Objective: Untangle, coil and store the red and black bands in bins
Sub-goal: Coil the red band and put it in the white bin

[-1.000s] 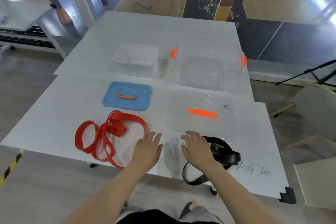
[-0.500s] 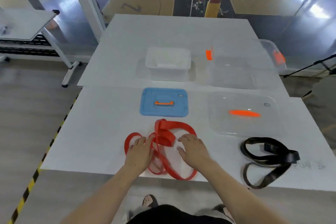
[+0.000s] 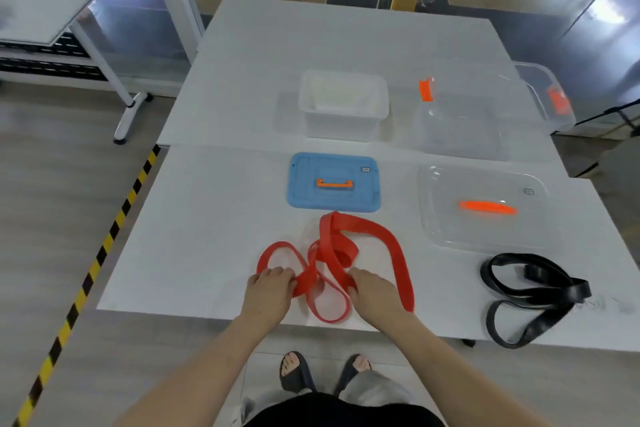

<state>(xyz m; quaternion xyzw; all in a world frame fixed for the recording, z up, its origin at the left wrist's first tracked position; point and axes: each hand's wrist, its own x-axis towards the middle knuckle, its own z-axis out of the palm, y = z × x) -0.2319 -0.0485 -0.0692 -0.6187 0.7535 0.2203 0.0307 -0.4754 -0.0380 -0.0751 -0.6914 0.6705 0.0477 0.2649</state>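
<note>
A tangled red band (image 3: 334,246) lies on the white table near its front edge. My left hand (image 3: 270,289) has its fingers curled around the band's left loops. My right hand (image 3: 373,291) grips strands in the middle of the tangle, and a wide red loop runs around its right side. The black band (image 3: 530,291) lies in a loose knot at the right, one loop hanging over the table's front edge. At the back stand a small white bin (image 3: 343,104) and a larger clear bin (image 3: 464,114) with orange clips.
A blue lid (image 3: 334,185) with an orange handle lies just behind the red band. A clear lid (image 3: 485,208) with an orange handle lies to its right. A second table (image 3: 48,7) stands at the far left. Yellow-black tape (image 3: 104,250) marks the floor.
My hands moved from the bare table between the bands to the red band and closed on its strands. The view shifted, so the red band is now centred.
</note>
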